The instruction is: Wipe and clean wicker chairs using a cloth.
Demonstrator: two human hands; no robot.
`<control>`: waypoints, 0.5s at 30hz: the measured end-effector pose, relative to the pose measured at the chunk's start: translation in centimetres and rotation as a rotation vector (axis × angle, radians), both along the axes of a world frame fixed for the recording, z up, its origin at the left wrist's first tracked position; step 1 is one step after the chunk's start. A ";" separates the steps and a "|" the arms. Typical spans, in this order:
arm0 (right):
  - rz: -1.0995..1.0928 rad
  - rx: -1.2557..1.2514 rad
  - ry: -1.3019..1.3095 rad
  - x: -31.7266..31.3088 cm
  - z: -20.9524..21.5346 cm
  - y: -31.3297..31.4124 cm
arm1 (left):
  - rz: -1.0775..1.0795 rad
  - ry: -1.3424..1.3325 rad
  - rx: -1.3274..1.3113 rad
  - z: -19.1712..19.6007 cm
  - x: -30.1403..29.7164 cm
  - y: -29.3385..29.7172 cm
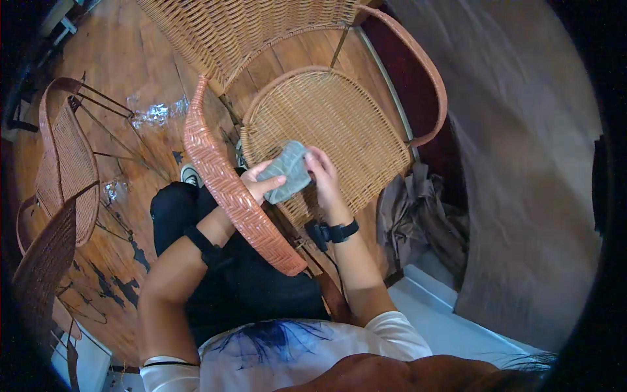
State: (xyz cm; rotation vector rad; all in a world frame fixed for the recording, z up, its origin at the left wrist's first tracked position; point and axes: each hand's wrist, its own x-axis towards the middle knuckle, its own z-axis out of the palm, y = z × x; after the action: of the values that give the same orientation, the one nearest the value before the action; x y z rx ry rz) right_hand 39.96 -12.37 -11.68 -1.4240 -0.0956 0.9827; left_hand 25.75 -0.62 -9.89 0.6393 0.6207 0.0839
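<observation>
A folded grey-green cloth (287, 173) is held up over the woven seat (326, 124) of a wicker chair. My left hand (257, 181) is closed on the cloth's left side, its thumb lying across the front. At the opposite edge my right hand (324, 175) has its curled fingers against the cloth and looks to be pinching it. The chair's orange-brown braided armrest (241, 202) crosses in front of my left forearm and hides part of it. A black band is on each forearm; the one on the right carries a small dark box.
The chair's tall wicker back (255, 32) rises at the far side, and its other armrest (431, 72) curves at right. More woven chairs (68, 170) are at left on a worn wooden floor (140, 46). Brown fabric (529, 163) covers the right side, with dark crumpled cloth (421, 209) beside it.
</observation>
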 end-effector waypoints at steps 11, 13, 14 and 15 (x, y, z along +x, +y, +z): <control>0.060 0.130 0.048 1.5 0.7 -1.6 | -0.180 0.118 0.421 -1.0 -1.2 1.0; 0.052 0.144 0.010 1.1 1.5 -0.9 | -0.180 0.113 0.680 -1.8 -1.7 1.5; 0.020 0.173 0.058 1.0 2.1 -0.5 | -0.166 0.074 0.738 -2.4 -1.9 2.1; -0.012 0.203 0.106 0.9 2.7 -0.1 | -0.151 0.035 0.797 -2.5 -1.8 2.8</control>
State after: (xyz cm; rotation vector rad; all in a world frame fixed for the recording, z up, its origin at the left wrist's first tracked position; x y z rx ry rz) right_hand 40.85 -12.46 -8.94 -1.1843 -0.1056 1.0076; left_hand 23.94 2.22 -12.41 1.4578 0.5614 0.1823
